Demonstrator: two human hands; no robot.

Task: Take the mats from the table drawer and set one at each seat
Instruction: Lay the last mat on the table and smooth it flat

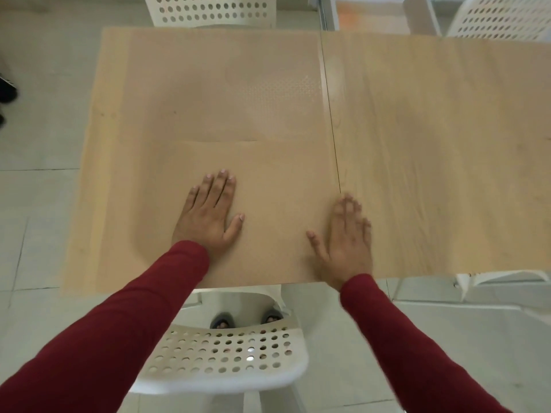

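A tan mat (268, 180) lies on the near half of the left wooden table (89, 189), in front of the near white chair (226, 356). A second tan mat (214, 84) lies on the far half, facing the far chair (208, 10). My left hand (208, 216) rests flat on the near mat, fingers spread. My right hand (346, 236) lies flat at the near mat's right edge, slightly blurred, by the seam between the tables. Neither hand holds anything. No drawer shows.
A second wooden table (447, 159) adjoins on the right, with a white perforated chair (501, 19) behind it and a white chair part (504, 278) at its near edge. My feet (247, 320) show under the near chair. A dark shoe (6, 90) sits at the far left.
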